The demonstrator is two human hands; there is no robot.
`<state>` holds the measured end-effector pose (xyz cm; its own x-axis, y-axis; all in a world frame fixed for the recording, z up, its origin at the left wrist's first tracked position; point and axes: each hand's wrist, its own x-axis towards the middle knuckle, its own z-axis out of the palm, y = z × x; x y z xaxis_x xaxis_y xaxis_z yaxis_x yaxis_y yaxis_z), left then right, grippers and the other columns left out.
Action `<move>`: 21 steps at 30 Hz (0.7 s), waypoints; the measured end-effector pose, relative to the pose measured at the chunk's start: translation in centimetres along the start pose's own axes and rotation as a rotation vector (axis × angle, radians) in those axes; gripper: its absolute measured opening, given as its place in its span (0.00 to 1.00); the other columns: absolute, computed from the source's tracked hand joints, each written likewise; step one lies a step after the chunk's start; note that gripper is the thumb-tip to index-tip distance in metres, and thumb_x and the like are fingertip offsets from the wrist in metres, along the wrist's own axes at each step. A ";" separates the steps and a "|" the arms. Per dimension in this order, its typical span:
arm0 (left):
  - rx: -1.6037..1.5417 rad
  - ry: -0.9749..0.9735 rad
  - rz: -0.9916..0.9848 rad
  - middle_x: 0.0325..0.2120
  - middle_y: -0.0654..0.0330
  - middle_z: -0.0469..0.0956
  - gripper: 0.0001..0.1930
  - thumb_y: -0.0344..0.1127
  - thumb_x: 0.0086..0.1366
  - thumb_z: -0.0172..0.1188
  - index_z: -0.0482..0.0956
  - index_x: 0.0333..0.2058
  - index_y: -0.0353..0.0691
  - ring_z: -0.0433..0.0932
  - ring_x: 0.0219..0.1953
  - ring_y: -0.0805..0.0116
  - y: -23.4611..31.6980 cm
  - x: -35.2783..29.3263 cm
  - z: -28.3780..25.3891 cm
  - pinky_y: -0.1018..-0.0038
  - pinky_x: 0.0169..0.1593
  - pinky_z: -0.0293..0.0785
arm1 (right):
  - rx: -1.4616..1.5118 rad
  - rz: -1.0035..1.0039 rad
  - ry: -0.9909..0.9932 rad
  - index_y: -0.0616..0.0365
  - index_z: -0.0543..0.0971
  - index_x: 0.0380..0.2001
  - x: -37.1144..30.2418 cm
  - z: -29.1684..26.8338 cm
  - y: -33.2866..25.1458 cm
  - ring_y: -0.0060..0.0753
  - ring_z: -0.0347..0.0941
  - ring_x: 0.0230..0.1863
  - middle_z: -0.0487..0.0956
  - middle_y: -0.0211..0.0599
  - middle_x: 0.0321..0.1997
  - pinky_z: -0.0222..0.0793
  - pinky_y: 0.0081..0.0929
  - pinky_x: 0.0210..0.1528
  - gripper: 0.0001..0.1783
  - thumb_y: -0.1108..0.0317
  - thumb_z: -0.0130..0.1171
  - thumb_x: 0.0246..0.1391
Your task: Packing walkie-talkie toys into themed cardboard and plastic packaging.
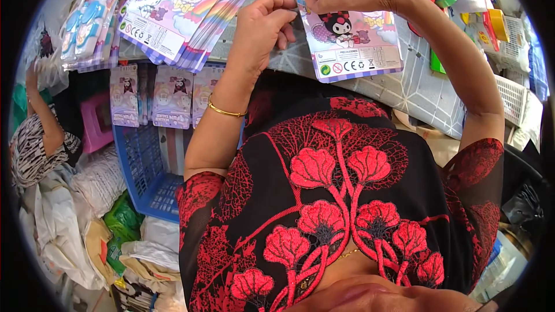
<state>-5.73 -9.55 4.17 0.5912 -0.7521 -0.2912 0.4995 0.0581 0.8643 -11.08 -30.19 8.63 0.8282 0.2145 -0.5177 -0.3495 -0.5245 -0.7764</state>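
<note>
This looks like a small packing workshop. Fanned stacks of printed cartoon cards, all much alike, cover much of the grey-patterned counter, with packaged blue-and-white toys at the left end. More packs of the same kind hang at the near wall of a blue plastic crate below. A yellow tape roll and a white plastic basket sit at the right. White sacks and a green plastic bag crowd the floor, near a co-worker's arm.
</note>
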 end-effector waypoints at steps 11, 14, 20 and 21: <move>0.013 -0.041 -0.015 0.18 0.61 0.75 0.07 0.26 0.54 0.58 0.78 0.32 0.29 0.70 0.15 0.79 0.0 -0.1 -0.4 0.85 0.15 0.63 | -0.197 0.183 -0.107 0.63 0.77 0.29 -0.3 -0.6 -5.7 0.22 0.73 0.24 0.79 0.32 0.24 0.70 0.22 0.27 0.08 0.68 0.55 0.49; 0.017 -0.040 -0.020 0.17 0.62 0.74 0.07 0.29 0.55 0.59 0.79 0.30 0.30 0.70 0.14 0.80 0.0 -0.1 -0.2 0.85 0.15 0.61 | -0.278 0.185 -0.106 0.63 0.78 0.29 -0.1 -0.6 -5.8 0.23 0.74 0.24 0.79 0.34 0.24 0.70 0.23 0.27 0.09 0.68 0.55 0.48; 0.146 0.014 -0.029 0.17 0.65 0.74 0.09 0.33 0.56 0.64 0.79 0.29 0.31 0.68 0.13 0.81 -0.4 0.0 0.4 0.85 0.14 0.59 | -0.446 0.159 -0.091 0.65 0.78 0.28 -0.5 -0.1 -7.7 0.32 0.75 0.23 0.79 0.42 0.24 0.70 0.29 0.27 0.11 0.66 0.54 0.46; 0.148 0.029 -0.018 0.16 0.66 0.74 0.08 0.32 0.57 0.63 0.80 0.30 0.32 0.67 0.13 0.82 -0.4 -0.2 0.5 0.86 0.14 0.57 | -0.445 0.159 -0.091 0.65 0.78 0.28 -0.5 0.1 -7.6 0.32 0.75 0.23 0.79 0.42 0.24 0.70 0.29 0.27 0.11 0.66 0.54 0.46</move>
<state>-6.33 -9.79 4.12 0.6020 -0.7329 -0.3170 0.4127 -0.0543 0.9093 -8.91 -26.24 14.75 0.7309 0.1644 -0.6624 -0.2308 -0.8539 -0.4665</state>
